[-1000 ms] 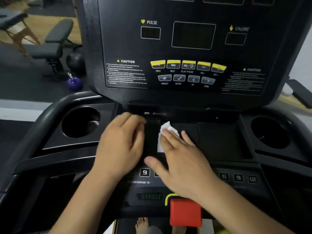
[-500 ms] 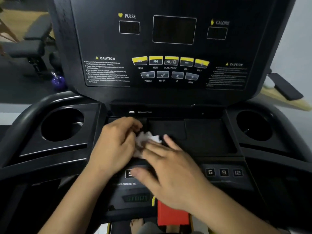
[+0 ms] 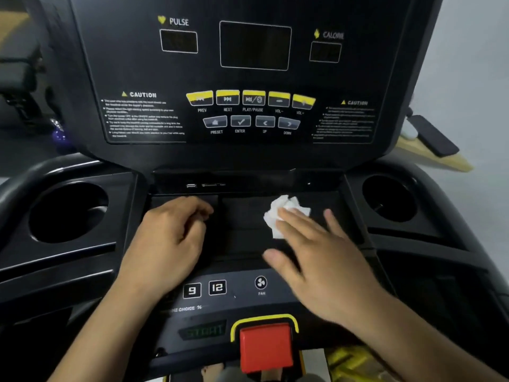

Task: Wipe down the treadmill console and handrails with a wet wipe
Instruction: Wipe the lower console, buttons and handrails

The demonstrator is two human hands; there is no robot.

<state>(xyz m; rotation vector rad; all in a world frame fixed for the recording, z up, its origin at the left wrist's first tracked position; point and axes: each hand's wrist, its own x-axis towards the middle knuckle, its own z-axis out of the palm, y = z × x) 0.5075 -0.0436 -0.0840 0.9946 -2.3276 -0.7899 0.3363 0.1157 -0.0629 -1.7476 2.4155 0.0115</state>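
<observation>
The black treadmill console [image 3: 253, 78] fills the view, with dark displays and yellow buttons. Below it lies a flat black tray [image 3: 242, 224]. A crumpled white wet wipe [image 3: 281, 213] lies on the tray's right half, and my right hand [image 3: 316, 257] presses it flat with straight, spread fingers. My left hand [image 3: 170, 238] rests on the tray's left part, its fingers loosely curled and holding nothing. The curved black left handrail [image 3: 24, 186] shows at the left edge.
Round cup holders sit at the left [image 3: 68, 213] and right [image 3: 391, 199] of the tray. A button strip with 9, 12 and a fan key [image 3: 260, 283] runs below my hands. A red stop button [image 3: 265, 348] stands at the bottom centre.
My right hand has slid the wipe to the right across the tray, away from my left hand. The left hand has stayed on the tray's left part.
</observation>
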